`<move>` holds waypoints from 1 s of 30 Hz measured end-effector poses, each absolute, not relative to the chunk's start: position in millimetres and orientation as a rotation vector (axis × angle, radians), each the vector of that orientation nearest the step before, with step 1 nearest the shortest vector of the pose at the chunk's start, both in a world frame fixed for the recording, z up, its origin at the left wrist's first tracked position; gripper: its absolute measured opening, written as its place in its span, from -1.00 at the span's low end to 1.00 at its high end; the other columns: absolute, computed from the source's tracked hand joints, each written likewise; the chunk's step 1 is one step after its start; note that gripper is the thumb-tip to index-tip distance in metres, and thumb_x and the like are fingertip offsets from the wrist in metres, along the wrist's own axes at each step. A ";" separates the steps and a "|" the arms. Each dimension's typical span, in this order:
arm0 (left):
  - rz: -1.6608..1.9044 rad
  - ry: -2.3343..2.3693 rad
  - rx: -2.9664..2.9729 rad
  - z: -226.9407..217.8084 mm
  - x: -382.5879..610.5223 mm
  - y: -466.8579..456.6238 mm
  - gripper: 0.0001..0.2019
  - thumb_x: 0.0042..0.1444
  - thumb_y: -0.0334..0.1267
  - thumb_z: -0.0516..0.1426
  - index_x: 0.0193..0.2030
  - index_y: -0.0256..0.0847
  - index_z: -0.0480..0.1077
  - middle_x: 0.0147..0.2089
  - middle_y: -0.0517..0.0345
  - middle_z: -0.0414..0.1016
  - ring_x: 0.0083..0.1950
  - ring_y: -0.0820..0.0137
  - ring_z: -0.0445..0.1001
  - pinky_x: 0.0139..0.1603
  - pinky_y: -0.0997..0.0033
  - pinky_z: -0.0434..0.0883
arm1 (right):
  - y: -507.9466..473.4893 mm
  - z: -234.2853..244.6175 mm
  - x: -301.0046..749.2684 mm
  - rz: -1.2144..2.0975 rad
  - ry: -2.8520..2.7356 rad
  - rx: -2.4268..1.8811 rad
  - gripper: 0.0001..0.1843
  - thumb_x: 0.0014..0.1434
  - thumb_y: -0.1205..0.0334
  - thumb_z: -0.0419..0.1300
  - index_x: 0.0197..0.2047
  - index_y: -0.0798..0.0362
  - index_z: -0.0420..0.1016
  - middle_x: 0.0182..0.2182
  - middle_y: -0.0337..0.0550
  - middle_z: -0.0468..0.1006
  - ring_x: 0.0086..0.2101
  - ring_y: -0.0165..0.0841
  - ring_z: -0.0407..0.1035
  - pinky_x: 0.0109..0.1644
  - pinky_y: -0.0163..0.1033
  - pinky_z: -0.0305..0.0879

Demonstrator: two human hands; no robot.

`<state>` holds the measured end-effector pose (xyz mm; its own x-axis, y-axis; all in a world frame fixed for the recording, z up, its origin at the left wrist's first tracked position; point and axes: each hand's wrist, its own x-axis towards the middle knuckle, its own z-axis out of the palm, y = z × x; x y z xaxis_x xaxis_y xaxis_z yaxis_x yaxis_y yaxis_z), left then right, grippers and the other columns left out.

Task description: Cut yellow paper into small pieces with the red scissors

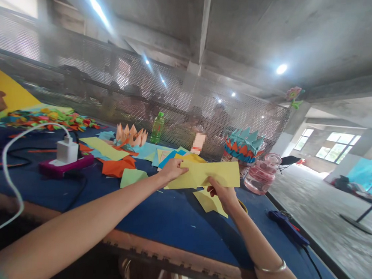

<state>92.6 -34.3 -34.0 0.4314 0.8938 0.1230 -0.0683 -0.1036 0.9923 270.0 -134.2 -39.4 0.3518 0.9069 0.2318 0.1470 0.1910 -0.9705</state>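
Note:
Both of my hands hold a yellow paper sheet (pixel 212 174) just above the blue-covered table (pixel 167 219). My left hand (pixel 172 169) pinches its left end, fingers closed on the paper. My right hand (pixel 223 194) grips the lower edge near the middle, also closed on it. A smaller yellow paper piece (pixel 207 202) lies on the table right under the sheet. A bangle sits on my right wrist.
Coloured paper sheets (pixel 120 158) and folded paper crowns (pixel 131 135) (pixel 243 145) lie beyond. A green bottle (pixel 157 127), a pink glass jar (pixel 262 173), a white charger on a pink power strip (pixel 66 158) and a blue glue gun (pixel 287 227) are on the table. People sit behind a mesh screen.

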 end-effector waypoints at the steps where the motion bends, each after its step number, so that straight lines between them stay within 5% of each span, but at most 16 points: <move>1: 0.974 0.796 1.392 -32.1 92.3 -34.9 -0.90 -0.08 -0.37 0.26 -0.37 -0.19 0.46 -0.44 0.15 0.58 -0.41 0.33 0.56 -0.40 0.42 0.46 | -134.3 -39.0 269.3 0.732 -1.089 -1.260 -0.70 -0.16 0.03 0.31 -0.45 0.08 0.45 -0.61 -0.27 0.46 -0.62 -0.44 0.31 -0.61 -0.33 0.17; 11: 0.889 0.659 0.999 -17.5 91.4 -49.4 -0.93 0.01 -0.39 0.24 -0.42 -0.28 0.42 -0.45 0.06 0.56 -0.41 0.33 0.56 -0.30 0.33 0.50 | -134.8 -39.3 263.4 0.731 -0.999 -1.138 -0.65 -0.14 0.03 0.35 -0.34 0.07 0.45 -0.41 -0.22 0.51 -0.56 -0.43 0.40 -0.60 -0.34 0.21; 30: 1.043 0.597 0.819 -12.6 94.3 -51.3 -0.94 0.11 -0.46 0.14 -0.33 -0.33 0.45 -0.47 0.06 0.55 -0.51 0.34 0.54 -0.42 0.35 0.50 | -137.5 -43.2 250.9 0.722 -1.020 -1.115 -0.53 -0.19 -0.07 0.38 -0.32 0.11 0.47 -0.44 -0.18 0.51 -0.53 -0.39 0.40 -0.62 -0.37 0.19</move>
<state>94.3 -51.3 -12.6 0.3965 0.9166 -0.0512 -0.5080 0.2654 0.8194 250.9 -137.5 -43.2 0.3851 0.8764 0.2891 0.0187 0.3058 -0.9519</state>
